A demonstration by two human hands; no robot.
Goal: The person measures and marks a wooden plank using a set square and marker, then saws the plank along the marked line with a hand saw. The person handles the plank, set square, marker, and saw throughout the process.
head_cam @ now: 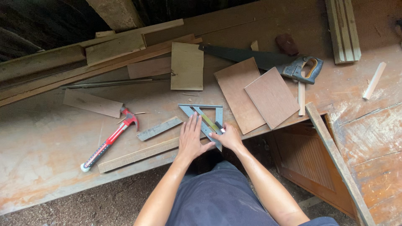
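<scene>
Worn wooden surface [50, 138], its front edge running diagonally from lower left up toward the centre, w/ dirt floor [104, 205] below it. The long wood strip [138, 155] lies along that front edge, nearly at the lip. Most open room is on the left part of the surface, past the red-handled claw hammer [109, 140]; right of centre is crowded.

Left hand [191, 140] lies flat, fingers spread and straight, palm down across the right end of the strip and onto the triangular metal square [204, 118]; it grips nothing, just presses. Right hand [228, 137] is loosely curled, fingertips pinching a small dark marker or pencil [220, 127] against the square's diagonal edge; can't tell which kind of tool. The two hands sit just beside each other, thumbs near touching.

The square sits at the surface's front edge, centre, flat, one corner pointing down toward the person.

Around: short grey slat [159, 128] just left of the left hand, two brown plywood panels [255, 98] overlapping just right of the square, a handsaw [268, 60] behind them, a pale board piece [186, 66] farther back, stacked planks [63, 58] along the far left. A thin batten [339, 163] leans across a cabinet door [310, 163] at right.
</scene>
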